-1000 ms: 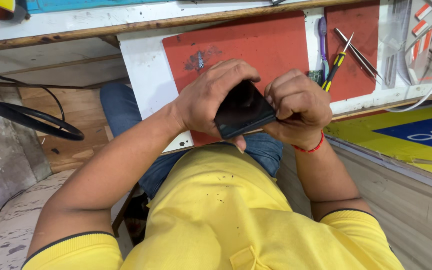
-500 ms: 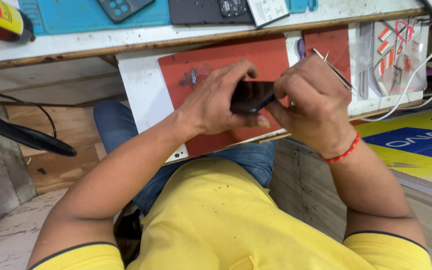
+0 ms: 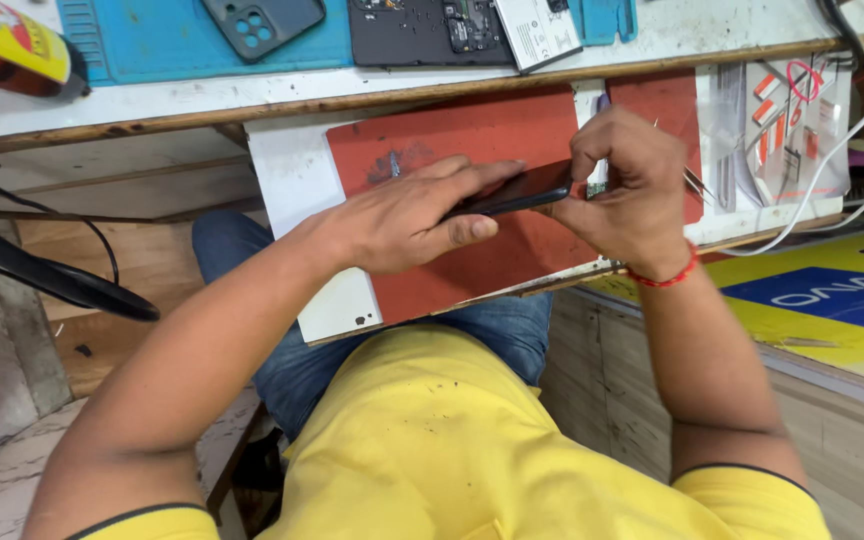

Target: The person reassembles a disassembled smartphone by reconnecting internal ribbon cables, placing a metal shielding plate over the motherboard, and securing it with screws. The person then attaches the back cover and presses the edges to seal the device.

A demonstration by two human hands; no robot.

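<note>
A black smartphone (image 3: 512, 192) is held edge-on above a red mat (image 3: 472, 140) on a white pull-out board (image 3: 292, 180). My left hand (image 3: 402, 215) grips its left end, fingers along the top and thumb underneath. My right hand (image 3: 624, 185) closes around the phone's right end, with a red thread band on its wrist. Thin metal tweezers (image 3: 697, 182) poke out past the right hand; whether that hand holds them is unclear.
On the bench above lie a blue work mat (image 3: 152, 40), a grey phone back cover (image 3: 262, 22), an opened phone (image 3: 432, 30) and a yellow-labelled bottle (image 3: 12, 45). White cables (image 3: 832, 190) run at the right. A black cable (image 3: 42, 275) crosses the left.
Both hands with the phone have moved away from my body to over the red mat. The phone has turned from face-up to edge-on, and the left fingers have stretched along it.
</note>
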